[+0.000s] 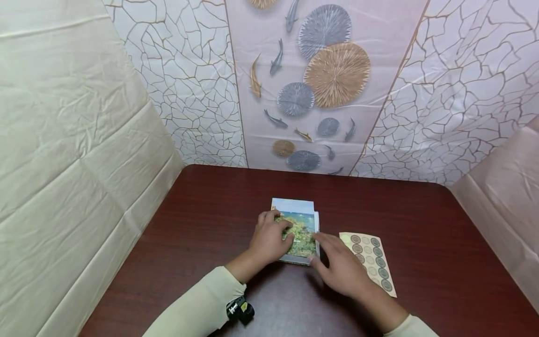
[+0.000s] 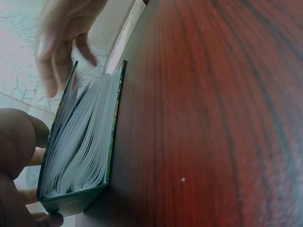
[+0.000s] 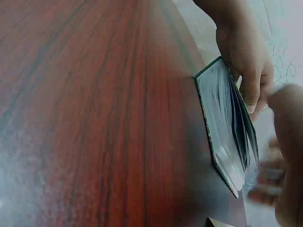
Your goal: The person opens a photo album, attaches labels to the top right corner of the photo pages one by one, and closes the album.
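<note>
A thick album [image 1: 301, 234] with a green landscape picture on its cover lies on the table, a pale blue strip showing at its far end. Its many sleeve-like pages [image 2: 85, 142] fan apart in the left wrist view, and the upper cover stands slightly raised. My left hand [image 1: 269, 236] rests on the cover's left side, along the spine, fingers spread. At the album's right edge is my right hand [image 1: 338, 264], thumb and fingers apart, fingertips right at the cover. In the right wrist view the right hand [image 3: 289, 156] is blurred beside the page edges.
A cream sheet of round, coin-like stickers [image 1: 381, 262] lies to the right, partly behind the right hand. The dark red wooden table [image 1: 210, 210] reaches to a patterned cloth wall [image 1: 202, 93]. A small black camera [image 1: 240, 309] is strapped on the left wrist.
</note>
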`<state>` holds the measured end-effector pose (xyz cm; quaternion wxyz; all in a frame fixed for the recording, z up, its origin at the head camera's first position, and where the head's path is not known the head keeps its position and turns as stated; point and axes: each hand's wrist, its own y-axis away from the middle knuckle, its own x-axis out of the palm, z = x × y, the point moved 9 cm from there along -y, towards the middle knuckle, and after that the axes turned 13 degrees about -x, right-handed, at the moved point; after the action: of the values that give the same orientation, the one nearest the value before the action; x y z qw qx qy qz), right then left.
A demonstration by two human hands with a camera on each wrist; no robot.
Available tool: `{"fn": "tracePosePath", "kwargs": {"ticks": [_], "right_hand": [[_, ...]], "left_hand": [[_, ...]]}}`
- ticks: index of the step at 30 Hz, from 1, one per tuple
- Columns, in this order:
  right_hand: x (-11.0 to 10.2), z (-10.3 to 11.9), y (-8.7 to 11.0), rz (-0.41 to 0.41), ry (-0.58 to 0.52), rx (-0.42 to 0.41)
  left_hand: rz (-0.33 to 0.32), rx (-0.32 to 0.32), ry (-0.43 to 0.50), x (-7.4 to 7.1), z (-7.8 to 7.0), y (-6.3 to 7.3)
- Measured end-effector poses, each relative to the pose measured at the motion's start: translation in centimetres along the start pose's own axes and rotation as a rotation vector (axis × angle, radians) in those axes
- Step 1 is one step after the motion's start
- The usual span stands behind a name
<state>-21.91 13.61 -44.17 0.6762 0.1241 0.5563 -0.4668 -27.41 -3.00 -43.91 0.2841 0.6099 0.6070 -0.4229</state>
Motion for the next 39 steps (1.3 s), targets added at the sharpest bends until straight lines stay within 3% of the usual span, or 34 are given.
{"fn": "tracePosePath", "kwargs": {"ticks": [3, 6, 11, 16, 21, 26, 32, 34, 39], "right_hand": [[0.2, -2.0, 0.5, 0.028, -0.069, 0.221], [0.6, -3.3, 0.8, 0.071, -0.165, 0.372], [1.1, -4.1, 0.4, 0.106, -0.306, 0.47], [1.4, -4.7, 0.1, 0.107, -0.332, 0.509], [1.5, -4.8, 0.1, 0.099, -0.359, 0.509], [1.4, -5.2, 0.3, 0.087, -0.375, 0.508], [1.0, -5.5, 0.6, 0.06, -0.37, 0.51], [0.4, -4.9, 0.3, 0.041, -0.298, 0.434], [-0.6, -1.8, -0.5, -0.028, -0.088, 0.118]], "left_hand": [[0.011, -0.005, 0.038, 0.1, 0.1, 0.1], [0.011, -0.001, 0.047, 0.1, 0.1, 0.1], [-0.024, 0.011, 0.047, 0.2, -0.3, 0.1], [-0.03, 0.048, 0.078, 0.8, -1.4, 0.5], [-0.026, 0.079, -0.008, 2.0, -2.4, 1.1], [-0.033, 0.111, -0.133, 2.2, -3.2, 1.3], [0.032, 0.127, -0.211, 2.0, -3.2, 1.3], [0.048, 0.125, -0.225, 1.9, -3.0, 1.3], [0.075, 0.137, -0.26, 1.9, -2.8, 1.1]]}}
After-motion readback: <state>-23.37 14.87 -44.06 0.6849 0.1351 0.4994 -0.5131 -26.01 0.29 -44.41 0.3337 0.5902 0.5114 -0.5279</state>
